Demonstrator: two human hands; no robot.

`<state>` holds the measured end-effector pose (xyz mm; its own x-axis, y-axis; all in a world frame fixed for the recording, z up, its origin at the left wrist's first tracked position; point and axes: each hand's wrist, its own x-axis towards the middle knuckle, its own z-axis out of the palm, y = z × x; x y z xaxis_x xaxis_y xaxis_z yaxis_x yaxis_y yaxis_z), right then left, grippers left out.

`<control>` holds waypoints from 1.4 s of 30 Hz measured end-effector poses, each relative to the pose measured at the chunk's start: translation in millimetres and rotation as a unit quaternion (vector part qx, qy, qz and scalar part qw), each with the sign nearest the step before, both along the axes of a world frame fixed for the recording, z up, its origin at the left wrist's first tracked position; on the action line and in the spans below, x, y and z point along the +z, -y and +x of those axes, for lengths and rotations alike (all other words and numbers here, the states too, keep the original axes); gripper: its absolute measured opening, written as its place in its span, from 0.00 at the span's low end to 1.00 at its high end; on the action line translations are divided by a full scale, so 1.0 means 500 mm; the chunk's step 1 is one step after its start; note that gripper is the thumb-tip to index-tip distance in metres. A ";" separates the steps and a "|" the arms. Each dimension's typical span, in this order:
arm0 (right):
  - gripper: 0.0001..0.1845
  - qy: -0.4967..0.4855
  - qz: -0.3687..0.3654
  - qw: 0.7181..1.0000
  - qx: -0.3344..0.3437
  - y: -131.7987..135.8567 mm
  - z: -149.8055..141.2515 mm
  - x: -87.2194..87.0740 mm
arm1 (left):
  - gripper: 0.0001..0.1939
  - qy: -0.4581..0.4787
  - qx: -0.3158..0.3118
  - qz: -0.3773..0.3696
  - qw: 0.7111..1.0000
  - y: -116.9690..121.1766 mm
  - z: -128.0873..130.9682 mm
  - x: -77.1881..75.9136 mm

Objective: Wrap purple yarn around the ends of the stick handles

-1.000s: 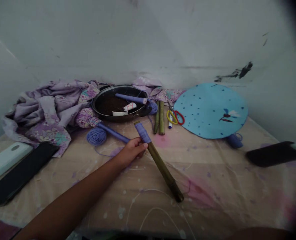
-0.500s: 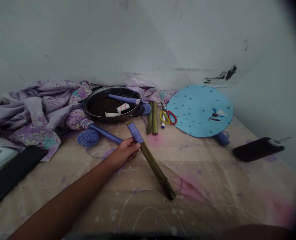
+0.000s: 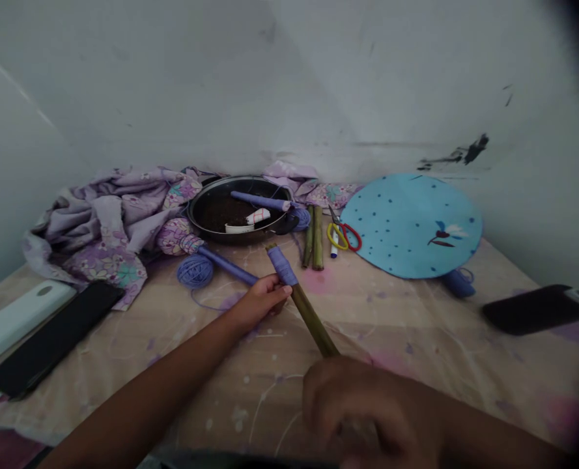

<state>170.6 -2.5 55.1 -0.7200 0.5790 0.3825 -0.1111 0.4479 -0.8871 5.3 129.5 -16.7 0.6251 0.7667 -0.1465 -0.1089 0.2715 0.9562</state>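
Observation:
My left hand (image 3: 267,296) is closed around a green bamboo stick (image 3: 313,322), just below the band of purple yarn (image 3: 282,264) wound on its upper end. The stick slants down to the right, and its lower end is hidden behind my right hand (image 3: 362,404). That hand is somewhat blurred, with its fingers curled in; what they grip, if anything, does not show. A ball of purple yarn (image 3: 195,271) lies left of my left hand. Beyond that hand, a purple-wrapped stick with a floral cloth head (image 3: 228,264) rests on the sheet.
Behind stand a dark pan (image 3: 211,236) holding another wrapped stick (image 3: 260,200), two bamboo pieces (image 3: 317,241), scissors (image 3: 342,236), a marker (image 3: 335,247) and a blue round sheet (image 3: 406,228). Floral cloth (image 3: 98,228) and a phone (image 3: 55,339) lie left; a black object (image 3: 528,309) lies right.
My right hand has come in from the lower right, in front of the stick's lower end. The view has shifted, while my left hand keeps its hold on the stick.

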 end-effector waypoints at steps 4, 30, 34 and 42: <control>0.14 -0.095 -0.141 0.964 -0.205 -0.044 0.042 -0.088 | 0.19 -0.002 -0.002 0.010 1.000 -0.001 0.000 -0.002; 0.20 0.027 -0.281 0.914 -0.290 -0.070 0.038 -0.129 | 0.20 0.027 0.025 0.002 0.999 0.013 0.000 0.003; 0.22 0.042 -0.276 0.904 -0.325 -0.074 0.035 -0.131 | 0.21 0.013 0.046 0.003 0.999 0.018 0.005 0.004; 0.19 -0.018 -0.404 0.887 -0.225 -0.082 0.049 -0.128 | 0.23 0.025 0.040 -0.007 0.999 0.016 0.001 0.007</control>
